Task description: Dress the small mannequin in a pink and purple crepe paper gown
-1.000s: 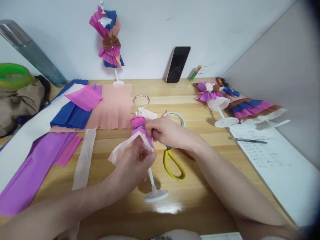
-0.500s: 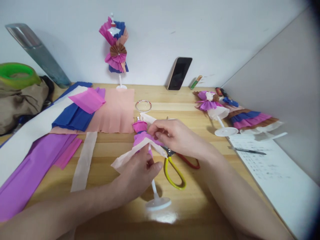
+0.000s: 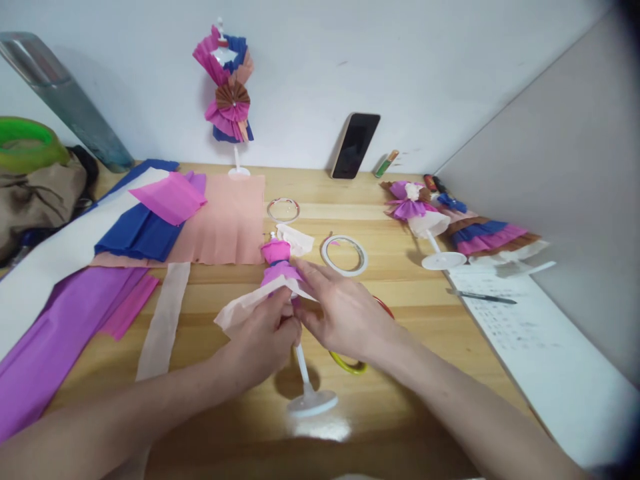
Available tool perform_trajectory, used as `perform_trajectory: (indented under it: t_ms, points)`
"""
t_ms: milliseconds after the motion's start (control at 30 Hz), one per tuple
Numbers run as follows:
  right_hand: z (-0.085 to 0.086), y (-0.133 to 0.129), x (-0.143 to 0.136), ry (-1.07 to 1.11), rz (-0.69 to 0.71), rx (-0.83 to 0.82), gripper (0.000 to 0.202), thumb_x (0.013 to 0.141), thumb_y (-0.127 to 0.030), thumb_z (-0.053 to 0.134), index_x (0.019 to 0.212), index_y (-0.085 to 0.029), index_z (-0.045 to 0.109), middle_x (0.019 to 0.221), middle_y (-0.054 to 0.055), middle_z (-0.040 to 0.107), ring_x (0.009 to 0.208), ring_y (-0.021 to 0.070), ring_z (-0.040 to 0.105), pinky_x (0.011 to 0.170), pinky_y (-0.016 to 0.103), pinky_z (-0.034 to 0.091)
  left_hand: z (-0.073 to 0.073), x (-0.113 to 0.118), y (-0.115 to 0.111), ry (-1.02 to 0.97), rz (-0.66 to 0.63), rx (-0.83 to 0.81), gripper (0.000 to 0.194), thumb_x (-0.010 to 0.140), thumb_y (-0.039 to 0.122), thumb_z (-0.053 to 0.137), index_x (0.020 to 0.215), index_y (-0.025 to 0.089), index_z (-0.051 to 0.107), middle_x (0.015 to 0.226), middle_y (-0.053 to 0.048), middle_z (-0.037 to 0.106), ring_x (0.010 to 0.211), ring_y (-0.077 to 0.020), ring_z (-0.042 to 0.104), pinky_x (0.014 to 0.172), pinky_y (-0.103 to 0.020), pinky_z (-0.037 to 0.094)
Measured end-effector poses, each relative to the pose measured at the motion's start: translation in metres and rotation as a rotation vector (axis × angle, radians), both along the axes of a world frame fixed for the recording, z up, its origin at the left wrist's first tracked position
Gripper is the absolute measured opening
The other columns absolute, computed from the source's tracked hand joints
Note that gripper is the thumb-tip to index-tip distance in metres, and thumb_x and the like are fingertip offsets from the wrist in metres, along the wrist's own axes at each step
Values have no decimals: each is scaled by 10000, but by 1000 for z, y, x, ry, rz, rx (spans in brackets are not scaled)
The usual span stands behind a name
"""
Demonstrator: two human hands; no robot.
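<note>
A small dress-form stand (image 3: pixel 311 403) tilts away from me, dressed in pink and purple crepe paper (image 3: pixel 275 253) with a dark blue waistband. A white crepe paper strip (image 3: pixel 235 311) wraps the front of its skirt, one end jutting left. My left hand (image 3: pixel 263 333) is closed at the front, its fingertips pinching that strip against the skirt. My right hand (image 3: pixel 343 310) presses the strip's right side, fingers on top and thumb underneath. It covers most of a pair of scissors, whose yellow handle (image 3: pixel 349 364) shows below it.
Crepe paper sheets (image 3: pixel 220 220) lie to the left. Rolls of tape (image 3: pixel 345 256) and a white paper scrap (image 3: pixel 296 239) sit beyond my hands. A phone (image 3: pixel 356 145) and a dressed stand (image 3: pixel 233 107) are at the wall. More paper dresses (image 3: pixel 493 237), a pen (image 3: pixel 485 297) and a notebook (image 3: pixel 550 353) lie right.
My right hand has come down and closer to the skirt's right side, laying the strip's right end in, and now covers more of the scissors. The white tape roll behind it shows. The view has shifted slightly.
</note>
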State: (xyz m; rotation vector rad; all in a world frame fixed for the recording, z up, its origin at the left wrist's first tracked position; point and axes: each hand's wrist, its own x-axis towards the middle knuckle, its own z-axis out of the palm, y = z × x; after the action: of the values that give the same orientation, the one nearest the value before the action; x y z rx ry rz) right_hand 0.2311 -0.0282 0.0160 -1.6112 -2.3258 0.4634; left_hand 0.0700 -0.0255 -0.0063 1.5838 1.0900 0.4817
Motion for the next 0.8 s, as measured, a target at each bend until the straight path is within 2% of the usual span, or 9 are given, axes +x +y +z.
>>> perform_trajectory:
  t_ms: [100, 200, 267, 400, 500, 600, 633, 700, 800]
  points:
    - [-11, -4, -5, -2, -65, 131, 576, 819, -205, 553, 1375, -75, 475, 1239, 188, 644, 1051, 296, 636, 811, 390, 531, -1, 0, 2, -23, -1, -83, 94, 771, 126, 395, 766, 213, 430, 536, 83, 443, 379, -65, 373, 386, -212, 257]
    - [-21, -5, -5, -33, -61, 299, 439, 848, -146, 507, 1274, -70, 579, 1116, 171, 704, 955, 263, 664, 788, 352, 528, 0, 0, 1, -46, 6, -130, 96, 751, 121, 406, 748, 216, 421, 534, 82, 432, 402, -68, 374, 404, -208, 270]
    - [-28, -4, -4, -79, -63, 356, 416, 840, -99, 492, 1238, -68, 611, 991, 158, 734, 850, 243, 677, 738, 330, 526, 3, 1, 0, -44, 14, -134, 98, 735, 120, 400, 703, 210, 418, 539, 77, 443, 401, -63, 367, 414, -212, 269]
    - [-36, -3, 0, -121, -74, 351, 487, 813, -63, 478, 1288, -77, 585, 782, 109, 729, 663, 211, 651, 600, 292, 498, 8, 2, 4, -4, 34, -167, 194, 763, 175, 399, 571, 198, 419, 409, 71, 381, 382, -76, 329, 433, -228, 242]
    - [-39, -4, 3, -66, -82, 296, 527, 804, -44, 451, 1320, -71, 560, 813, 122, 736, 656, 218, 659, 574, 296, 498, 11, 2, 8, -5, 76, -246, 247, 811, 262, 407, 575, 198, 447, 368, 73, 372, 380, -88, 344, 437, -222, 249]
    - [-42, -4, 5, 77, -118, 196, 565, 807, -38, 437, 1362, -102, 525, 927, 135, 749, 750, 235, 701, 640, 315, 538, 14, 3, 5, 41, 77, -258, 260, 839, 268, 381, 595, 203, 442, 375, 74, 373, 384, -94, 356, 450, -222, 287]
    - [-43, -4, 6, 141, -130, 165, 576, 807, -35, 433, 1369, -124, 519, 975, 132, 749, 791, 234, 711, 672, 319, 551, 15, 3, 2, 78, 54, -210, 250, 838, 249, 381, 599, 204, 439, 390, 69, 384, 394, -98, 368, 456, -226, 296]
    - [-44, -3, 7, 268, -150, 122, 577, 813, -42, 435, 1371, -164, 519, 1070, 117, 739, 879, 230, 716, 747, 329, 565, 16, 1, -7, 177, -31, 5, 217, 820, 189, 409, 609, 201, 461, 456, 42, 448, 447, -116, 429, 473, -241, 313]
    - [-45, -1, 8, 406, -158, 116, 541, 831, -75, 443, 1349, -195, 543, 1161, 93, 715, 994, 221, 700, 841, 341, 561, 16, -13, -22, 222, -162, 552, 193, 826, 100, 447, 741, 189, 595, 604, -11, 566, 575, -150, 535, 526, -262, 384]
